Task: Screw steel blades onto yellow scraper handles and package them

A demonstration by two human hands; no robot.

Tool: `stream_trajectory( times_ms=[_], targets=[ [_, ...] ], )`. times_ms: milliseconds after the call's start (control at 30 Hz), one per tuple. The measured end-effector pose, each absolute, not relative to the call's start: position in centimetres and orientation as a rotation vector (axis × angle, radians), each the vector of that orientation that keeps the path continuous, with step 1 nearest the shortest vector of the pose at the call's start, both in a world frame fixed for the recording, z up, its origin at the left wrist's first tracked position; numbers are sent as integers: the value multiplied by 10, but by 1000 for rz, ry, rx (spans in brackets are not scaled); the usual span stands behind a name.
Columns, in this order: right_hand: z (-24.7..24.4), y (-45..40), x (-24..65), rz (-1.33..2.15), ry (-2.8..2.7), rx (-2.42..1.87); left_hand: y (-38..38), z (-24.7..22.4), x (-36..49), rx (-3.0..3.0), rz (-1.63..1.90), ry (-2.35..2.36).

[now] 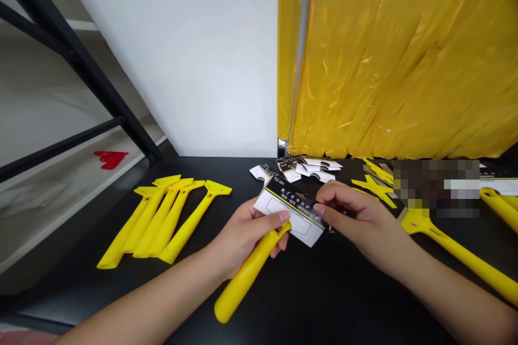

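In my left hand (251,226) is a yellow plastic scraper (246,275), its handle end pointing down toward me. A black-and-white printed card sleeve (289,210) covers the scraper's head, and my left thumb presses on the card's face. The fingers of my right hand (352,210) pinch the card's right edge. Behind the card lies a small pile of similar printed cards (319,167) on the black table (299,302). What sits under the card is hidden.
Several yellow scraper handles (162,215) lie side by side at the left. More yellow scrapers (445,240) and yellow pieces (374,188) rest at the right, near a blurred-out patch. A white panel (202,54) and yellow plastic sheeting (396,54) stand behind; a black-framed shelf (97,86) is at left.
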State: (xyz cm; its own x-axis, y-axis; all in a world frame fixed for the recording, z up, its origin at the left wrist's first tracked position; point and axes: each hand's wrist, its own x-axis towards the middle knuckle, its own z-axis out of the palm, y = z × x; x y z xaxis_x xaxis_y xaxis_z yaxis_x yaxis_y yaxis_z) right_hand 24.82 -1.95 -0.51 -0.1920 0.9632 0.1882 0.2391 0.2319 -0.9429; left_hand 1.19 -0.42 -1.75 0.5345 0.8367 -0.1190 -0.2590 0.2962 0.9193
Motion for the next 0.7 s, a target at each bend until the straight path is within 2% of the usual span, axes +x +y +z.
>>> stream_trajectory(
  times_ms=[167, 400, 567, 700],
  targets=[
    [-7, -18, 246, 1153, -1487, -1199, -5, -15, 12, 1026, 802, 720],
    [-18, -19, 244, 1583, -1224, -1112, -5, -14, 12, 961, 848, 682],
    [-9, -17, 249, 1533, -925, -1077, -8, -15, 9, 974, 741, 602],
    [28, -14, 283, 1262, -801, -1090, -8, -12, 6, 1005, 732, 571]
  ],
)
